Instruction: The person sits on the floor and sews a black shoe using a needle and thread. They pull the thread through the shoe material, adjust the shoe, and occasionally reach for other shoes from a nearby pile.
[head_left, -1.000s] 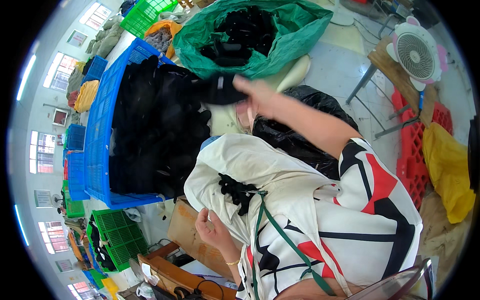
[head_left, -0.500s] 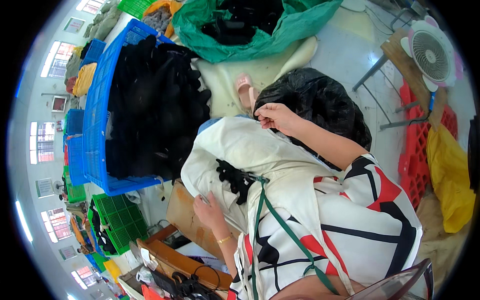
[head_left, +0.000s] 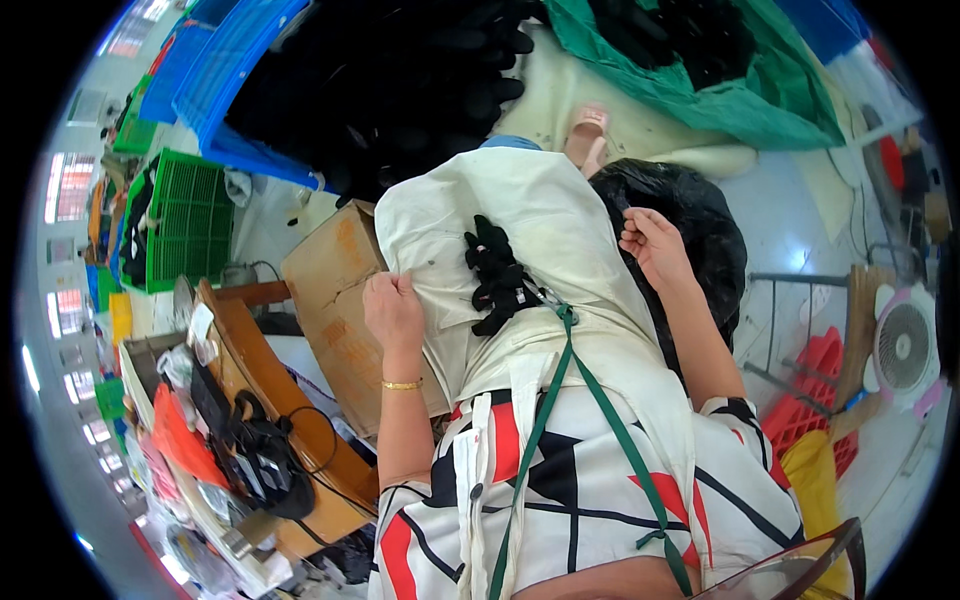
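Observation:
On my lap, a white apron (head_left: 520, 190) is spread over my legs. Near its middle lies a small black fabric bundle (head_left: 495, 270) with finger-like lobes. Touching the bundle is a small metal tool (head_left: 545, 296) at the end of a green cord (head_left: 570, 350) that runs up my front. My left hand (head_left: 395, 308) is closed at the apron's left edge; whatever its fingers pinch is too small to make out. To the right, my right hand (head_left: 655, 245) is raised beside the apron, in front of a black plastic bag (head_left: 710, 215), fingertips pressed together with their contents unclear.
A blue crate (head_left: 270, 165) heaped with black fabric pieces (head_left: 380, 90) stands ahead left. Ahead right is a green sack (head_left: 790, 110) holding more black pieces. A cardboard box (head_left: 335, 300) and a cluttered wooden desk (head_left: 250, 380) are at my left; a fan (head_left: 903, 345) is at right.
The view has swung round, bringing the desk and box further into sight. Both hands now sit at either side of my lap, with the right drawn back from the knees. The black bundle stays on the apron.

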